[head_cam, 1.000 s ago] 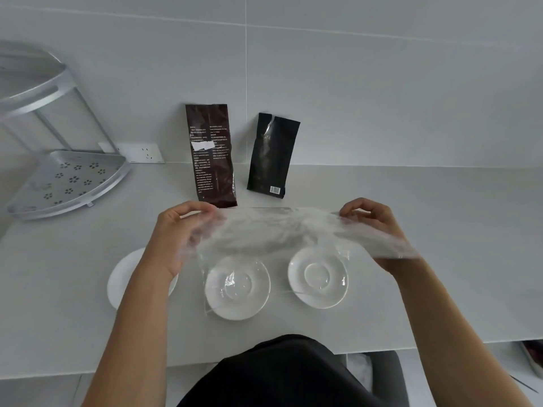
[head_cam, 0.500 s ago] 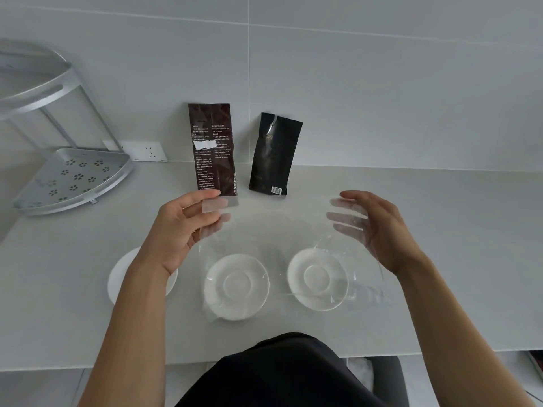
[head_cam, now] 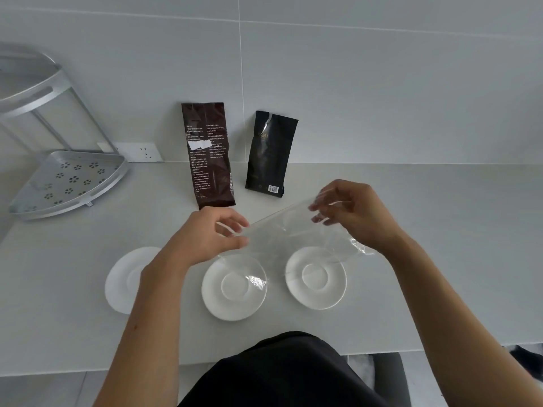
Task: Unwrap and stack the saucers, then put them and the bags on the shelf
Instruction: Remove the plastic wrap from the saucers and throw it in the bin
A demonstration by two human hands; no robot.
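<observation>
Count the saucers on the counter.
3, in a row near the front edge: left saucer partly hidden by the left forearm, middle saucer, right saucer. None stacked or hidden, as far as visible.

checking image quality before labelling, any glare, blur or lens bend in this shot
Head view: soft, even light with faint shadows; glare glints on the clear wrap held between the left hand and right hand, and on the black bag; wide-angle bend curves the shelf; no obvious blur.
</observation>
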